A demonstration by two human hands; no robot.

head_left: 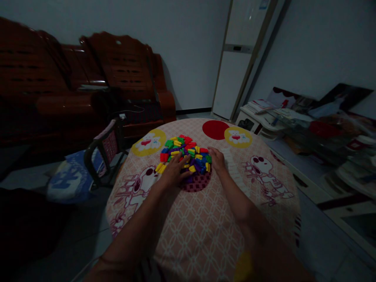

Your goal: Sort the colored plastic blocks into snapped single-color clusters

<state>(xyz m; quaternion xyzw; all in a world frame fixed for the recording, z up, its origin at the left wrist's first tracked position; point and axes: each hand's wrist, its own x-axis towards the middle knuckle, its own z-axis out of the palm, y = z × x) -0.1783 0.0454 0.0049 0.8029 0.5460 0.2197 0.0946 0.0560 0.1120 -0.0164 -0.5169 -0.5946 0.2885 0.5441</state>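
Observation:
A heap of small plastic toy blocks (192, 150) in red, yellow, green, blue and purple lies on a round table with a patterned cloth (202, 223). My left hand (175, 169) rests over the near left part of the heap, palm down, fingers spread over several blocks. At the heap's right edge is my right hand (217, 158), its fingers stretched forward beside a green block. Neither hand visibly lifts a block. The blocks directly under my left palm are hidden.
A chair (110, 147) stands at the table's left, near a blue and white cloth-covered seat (73, 176). Wooden sofas (120, 66) line the back wall. To the right is a cluttered cabinet (311, 129). A tall white appliance (235, 66) stands behind.

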